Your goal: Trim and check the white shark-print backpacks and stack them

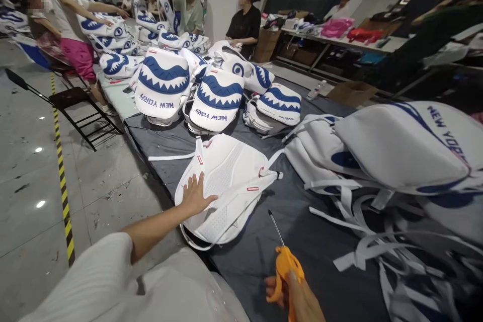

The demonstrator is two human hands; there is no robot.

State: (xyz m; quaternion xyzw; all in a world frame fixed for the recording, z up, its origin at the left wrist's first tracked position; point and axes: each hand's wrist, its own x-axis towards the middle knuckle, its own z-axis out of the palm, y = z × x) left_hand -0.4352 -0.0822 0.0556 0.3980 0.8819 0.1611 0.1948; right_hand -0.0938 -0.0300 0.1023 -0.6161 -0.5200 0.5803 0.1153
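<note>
A white backpack (230,171) lies on the dark cloth with its back panel and shoulder straps facing up. My left hand (194,195) presses flat on its left side, fingers spread. In front of me, to the right of the backpack, my right hand (292,289) is wrapped round an orange air blow gun (287,265). The gun's thin metal nozzle points up and away, apart from the backpack.
White-and-blue backpacks (217,98) stand farther along the table (241,266). More backpacks (400,146) with loose straps are heaped at right. Several people work beyond. A folding chair (75,98) stands on the floor at left, and a plastic bottle (316,90) lies near the far edge.
</note>
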